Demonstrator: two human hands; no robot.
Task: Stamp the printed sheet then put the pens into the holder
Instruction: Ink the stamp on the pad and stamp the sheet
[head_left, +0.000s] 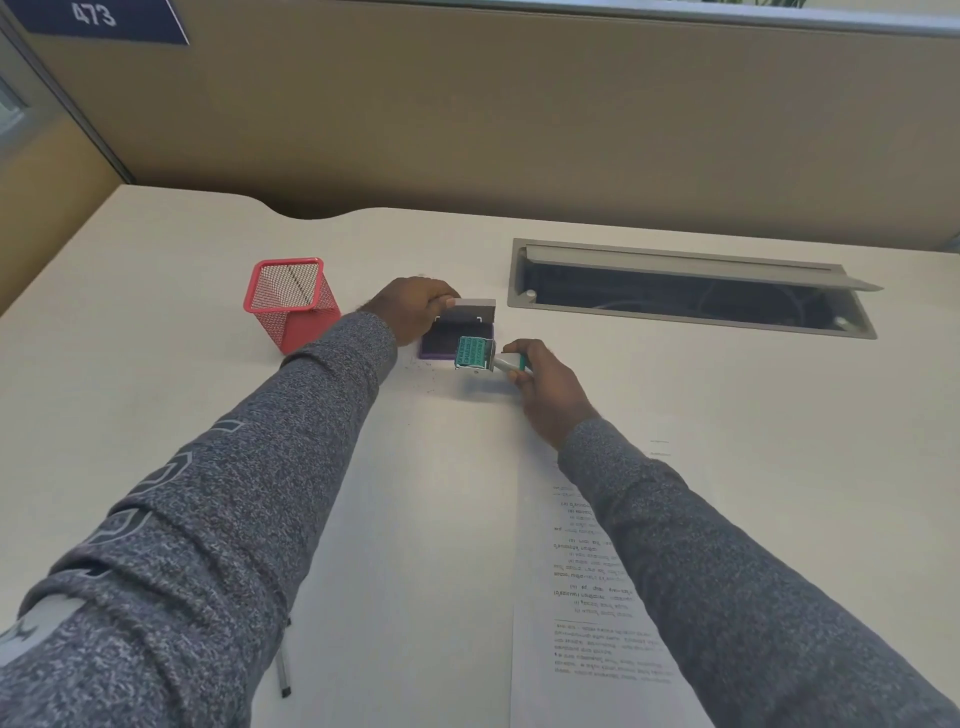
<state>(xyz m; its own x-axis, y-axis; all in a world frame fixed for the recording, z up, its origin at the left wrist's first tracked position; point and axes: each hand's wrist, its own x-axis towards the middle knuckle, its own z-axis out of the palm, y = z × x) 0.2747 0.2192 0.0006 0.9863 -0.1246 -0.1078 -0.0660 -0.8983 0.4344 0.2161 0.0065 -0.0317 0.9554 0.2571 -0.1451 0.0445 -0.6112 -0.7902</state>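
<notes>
We see only part of the printed sheet (587, 597): it lies at the lower centre-right of the frame, its right side covered by the right sleeve (737, 582) and its bottom edge cut off by the frame. The print on it is too small for us to read. At the lower left, a pen (283, 670) pokes out from under the left sleeve (218, 519); we can make out only its lower end, and we cannot tell whether more pens lie beneath the arm.

The red mesh holder (291, 304) stands upright at the centre-left of the frame on the white desk (156, 322). Through its open top we see only mesh, though the bottom is not fully in view. Just right of it sits the ink pad (452, 340), open, its grey lid (475, 306) raised at the far edge and its dark purple pad exposed. The left hand (413, 312) holds the lid, thumb curled onto its near corner.

The right hand (545, 384) grips the handle of the green stamp (474, 353), fingers wrapped round it. The stamp is tipped on its side so its lettered face shows to us, at the near right corner of the ink pad; we cannot tell whether the two touch.

At the upper right of the desk a cable tray (691, 299) is set into the surface with its flap (701, 265) lifted; its interior is dark, with faint cables.
</notes>
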